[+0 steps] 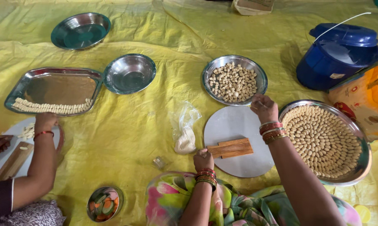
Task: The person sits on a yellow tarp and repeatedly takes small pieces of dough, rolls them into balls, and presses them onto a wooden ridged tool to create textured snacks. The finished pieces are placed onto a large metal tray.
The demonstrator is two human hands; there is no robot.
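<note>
My left hand (pixel 203 159) is closed on the left end of a ridged wooden board (pixel 231 148) that lies on a round grey slab (pixel 235 125). My right hand (pixel 263 107) reaches past the slab's far edge to the rim of a steel bowl (pixel 209 71) of small dough balls, fingers pinched together; what they hold is too small to tell. On my right a large steel plate (pixel 363 144) carries several rings of shaped dough pieces. Both wrists wear red and gold bangles.
A co-worker's hands (pixel 44 121) work at the left over a second board and a rectangular steel tray (pixel 55 75) with a row of pieces. Two empty steel bowls (pixel 129 73), a plastic bag of dough (pixel 185 140), a blue lidded pot (pixel 337 54) and a small vegetable bowl (pixel 104 204) sit around on the yellow sheet.
</note>
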